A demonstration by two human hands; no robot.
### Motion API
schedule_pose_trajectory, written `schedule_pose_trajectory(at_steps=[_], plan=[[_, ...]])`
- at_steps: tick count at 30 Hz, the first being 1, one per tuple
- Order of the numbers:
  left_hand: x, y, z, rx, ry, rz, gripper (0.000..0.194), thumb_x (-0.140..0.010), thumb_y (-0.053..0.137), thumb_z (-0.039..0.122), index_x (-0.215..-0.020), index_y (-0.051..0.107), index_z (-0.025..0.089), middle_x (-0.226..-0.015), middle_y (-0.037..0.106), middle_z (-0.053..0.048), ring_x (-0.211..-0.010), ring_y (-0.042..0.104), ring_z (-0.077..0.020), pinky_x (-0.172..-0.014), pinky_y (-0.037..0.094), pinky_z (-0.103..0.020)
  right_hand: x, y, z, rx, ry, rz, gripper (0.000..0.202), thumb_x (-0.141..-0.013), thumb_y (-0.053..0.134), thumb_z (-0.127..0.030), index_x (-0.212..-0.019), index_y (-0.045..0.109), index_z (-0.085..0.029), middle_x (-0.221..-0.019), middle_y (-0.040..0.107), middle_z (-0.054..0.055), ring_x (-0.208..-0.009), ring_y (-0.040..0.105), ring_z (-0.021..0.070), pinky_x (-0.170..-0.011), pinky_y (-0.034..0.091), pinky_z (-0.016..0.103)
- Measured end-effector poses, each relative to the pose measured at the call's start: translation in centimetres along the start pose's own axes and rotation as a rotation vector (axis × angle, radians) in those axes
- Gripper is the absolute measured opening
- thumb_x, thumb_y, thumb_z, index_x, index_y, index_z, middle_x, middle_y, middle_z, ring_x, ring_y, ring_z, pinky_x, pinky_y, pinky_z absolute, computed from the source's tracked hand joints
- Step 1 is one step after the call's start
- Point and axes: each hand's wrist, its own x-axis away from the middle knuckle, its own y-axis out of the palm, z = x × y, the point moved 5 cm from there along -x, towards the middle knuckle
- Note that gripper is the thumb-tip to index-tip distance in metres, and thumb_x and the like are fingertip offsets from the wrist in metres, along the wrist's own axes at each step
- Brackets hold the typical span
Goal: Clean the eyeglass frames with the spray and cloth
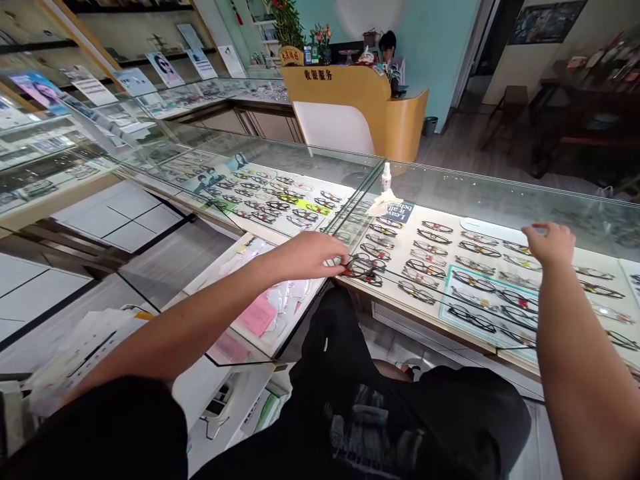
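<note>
My left hand (pixel 323 255) is closed at the near edge of the display case, thumb and fingers pinching a pair of dark-framed eyeglasses (pixel 364 267). These glasses overlap other frames lying behind them, so their outline is partly confused. My right hand (pixel 554 244) is raised over the right part of the case, its fingers curled. Whatever is in its fingers, if anything, is too small to make out. Rows of eyeglasses (pixel 431 250) lie on the white shelf below and between my hands. A teal-edged tray (pixel 443 308) bears several more pairs.
A spray bottle (pixel 386 177) and a crumpled cloth (pixel 384 203) rest on the glass top. Left of my legs, an open drawer (pixel 273 343) contains plastic packets and pink papers. A person (pixel 387 47) is behind the wooden cashier counter (pixel 407 123). Papers (pixel 85 353) lie beside my left arm.
</note>
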Motion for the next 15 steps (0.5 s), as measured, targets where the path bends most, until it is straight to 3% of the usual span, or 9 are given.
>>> schedule_pose_trajectory(at_steps=[4, 8, 11, 15], plan=[[-7.9, 0.0, 4.8, -0.055, 0.146, 0.058, 0.015, -0.097, 0.064, 0.031, -0.1, 0.078, 0.026, -0.101, 0.082, -0.001, -0.092, 0.072, -0.0197, -0.07, 0.037, -0.03, -0.1, 0.0, 0.1, -0.078, 0.038, -0.048, 0.049, -0.097, 0.049, -0.053, -0.127, 0.072, -0.021, -0.13, 0.059, 0.021, -0.13, 0.047, 0.0354, -0.116, 0.036, 0.046], [-14.7, 1.3, 8.1, -0.111, 0.2, 0.054, 0.016, -0.096, 0.064, 0.029, -0.101, 0.079, 0.026, -0.105, 0.083, -0.002, -0.094, 0.074, -0.0214, -0.069, 0.039, -0.032, -0.3, 0.3, -0.1, -0.132, 0.072, -0.07, 0.047, -0.096, 0.055, -0.053, -0.128, 0.07, -0.022, -0.141, 0.054, 0.02, -0.133, 0.043, 0.035, -0.119, 0.034, 0.048], [-18.3, 2.4, 9.5, -0.15, 0.23, 0.032, 0.016, -0.096, 0.064, 0.029, -0.101, 0.079, 0.027, -0.105, 0.083, -0.003, -0.094, 0.075, -0.0224, -0.071, 0.043, -0.033, -0.5, 0.6, -0.1, -0.158, 0.099, -0.075, 0.042, -0.094, 0.06, -0.051, -0.125, 0.069, -0.024, -0.145, 0.052, 0.017, -0.134, 0.043, 0.0357, -0.119, 0.036, 0.05], [-20.7, 3.3, 9.9, -0.18, 0.24, 0.004, 0.017, -0.096, 0.065, 0.033, -0.102, 0.079, 0.027, -0.102, 0.083, -0.004, -0.096, 0.076, -0.0243, -0.075, 0.046, -0.034, -0.6, 0.5, -0.4, -0.216, 0.13, -0.042, 0.04, -0.091, 0.063, -0.049, -0.12, 0.069, -0.023, -0.145, 0.053, 0.017, -0.139, 0.043, 0.04, -0.12, 0.036, 0.057]])
